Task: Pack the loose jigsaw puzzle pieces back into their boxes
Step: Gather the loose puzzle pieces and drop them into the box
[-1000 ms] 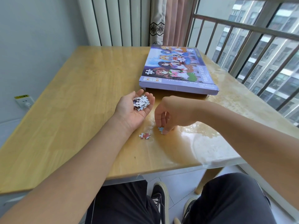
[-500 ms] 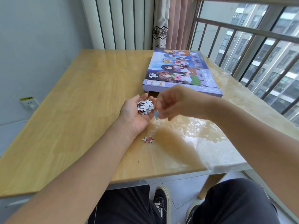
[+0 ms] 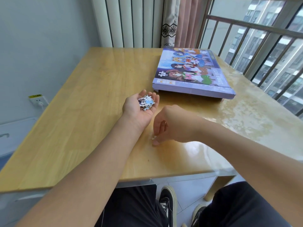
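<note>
Puzzle pieces [image 3: 146,102] lie heaped in the cupped, upturned left hand [image 3: 140,106] near the puzzle box [image 3: 191,74], while the right hand [image 3: 170,124] pinches a small piece [image 3: 153,138] against the bench [image 3: 78,115].

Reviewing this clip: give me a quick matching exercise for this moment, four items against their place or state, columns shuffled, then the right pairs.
Items
1. left hand
2. right hand
3. puzzle box
4. wall socket

States
A. lies closed on the table's far right
B. palm up, cupping a heap of puzzle pieces
C. on the wall left of the table
D. fingertips down at a small piece on the tabletop

Pairs: 1-B, 2-D, 3-A, 4-C
</note>
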`<action>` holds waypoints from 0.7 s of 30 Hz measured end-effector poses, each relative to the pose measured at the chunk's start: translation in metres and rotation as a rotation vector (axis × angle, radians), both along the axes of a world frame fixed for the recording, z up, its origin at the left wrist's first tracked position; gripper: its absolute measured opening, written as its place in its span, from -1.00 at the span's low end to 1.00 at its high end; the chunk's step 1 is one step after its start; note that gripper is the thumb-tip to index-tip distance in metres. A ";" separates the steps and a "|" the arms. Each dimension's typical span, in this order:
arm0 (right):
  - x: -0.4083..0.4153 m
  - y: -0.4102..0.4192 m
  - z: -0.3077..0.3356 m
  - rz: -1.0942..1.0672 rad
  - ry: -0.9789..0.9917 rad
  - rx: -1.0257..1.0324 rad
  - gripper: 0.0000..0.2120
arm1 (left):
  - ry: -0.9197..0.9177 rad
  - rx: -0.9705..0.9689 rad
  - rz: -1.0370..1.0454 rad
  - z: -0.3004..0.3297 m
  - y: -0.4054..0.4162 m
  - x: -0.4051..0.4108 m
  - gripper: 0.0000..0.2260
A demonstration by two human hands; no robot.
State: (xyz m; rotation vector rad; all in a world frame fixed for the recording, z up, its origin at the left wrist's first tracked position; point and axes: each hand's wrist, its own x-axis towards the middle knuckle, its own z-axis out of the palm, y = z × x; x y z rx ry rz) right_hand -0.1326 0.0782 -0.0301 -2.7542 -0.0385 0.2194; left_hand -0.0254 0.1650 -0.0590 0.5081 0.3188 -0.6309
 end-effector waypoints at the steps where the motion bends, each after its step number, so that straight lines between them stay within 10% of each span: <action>1: 0.000 0.001 -0.001 -0.014 -0.002 0.003 -0.76 | -0.003 0.002 0.001 0.000 0.000 0.000 -0.75; 15: 0.000 0.005 -0.003 0.039 0.045 0.032 -0.88 | -0.007 0.028 -0.035 -0.002 0.000 -0.002 -0.78; 21: 0.008 -0.029 0.014 -0.316 -0.174 0.722 -0.85 | -0.066 0.073 -0.088 -0.004 -0.003 -0.005 -0.73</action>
